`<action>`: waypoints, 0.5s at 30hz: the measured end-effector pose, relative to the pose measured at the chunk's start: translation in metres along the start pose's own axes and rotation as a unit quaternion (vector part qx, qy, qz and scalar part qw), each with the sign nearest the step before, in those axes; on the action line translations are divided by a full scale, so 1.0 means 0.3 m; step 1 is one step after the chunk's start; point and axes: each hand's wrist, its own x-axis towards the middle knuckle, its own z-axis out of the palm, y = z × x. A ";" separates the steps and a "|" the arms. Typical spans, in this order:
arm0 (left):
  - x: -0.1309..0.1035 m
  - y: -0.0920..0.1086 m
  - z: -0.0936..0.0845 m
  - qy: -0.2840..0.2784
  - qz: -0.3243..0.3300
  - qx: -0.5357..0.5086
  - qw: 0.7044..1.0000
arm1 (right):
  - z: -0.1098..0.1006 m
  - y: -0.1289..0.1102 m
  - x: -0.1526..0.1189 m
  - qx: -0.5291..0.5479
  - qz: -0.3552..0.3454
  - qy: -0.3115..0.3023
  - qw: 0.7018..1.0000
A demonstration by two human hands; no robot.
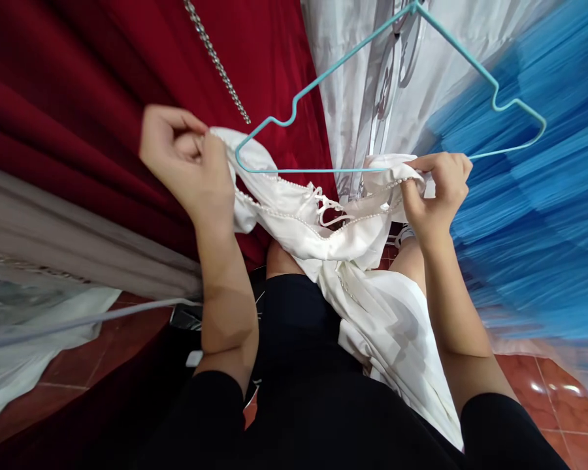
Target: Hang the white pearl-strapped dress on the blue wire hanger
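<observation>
A white dress with pearl-bead trim and a laced tie at its back hangs between my hands, its skirt falling across my right leg. My left hand pinches the dress's edge on the left, fingers curled. On the right, my right hand grips the other side of the neckline between thumb and fingers. Just above the dress is a light-blue hanger, hung by its top. The hanger's left corner lies against the white cloth, and its bottom bar runs behind or into the cloth near my right hand.
Red fabric with a beaded strip hangs at the left, beside beige fabric. White garments hang behind the hanger. Blue tulle fills the right side. Red tiles cover the floor.
</observation>
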 end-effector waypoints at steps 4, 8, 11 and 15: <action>0.153 0.085 0.067 -0.044 0.063 -0.022 0.997 | 0.009 -0.020 -0.009 -0.002 -0.011 0.011 1.000; 0.116 0.249 0.143 -0.076 0.051 -0.058 0.994 | 0.025 -0.023 -0.022 0.024 -0.025 0.042 0.999; 0.000 0.342 0.175 -0.089 0.073 -0.081 0.990 | 0.024 -0.015 -0.026 0.027 -0.038 0.058 0.997; -0.153 0.360 0.218 -0.279 0.067 -0.067 0.956 | 0.006 -0.019 -0.024 0.014 -0.031 0.027 0.999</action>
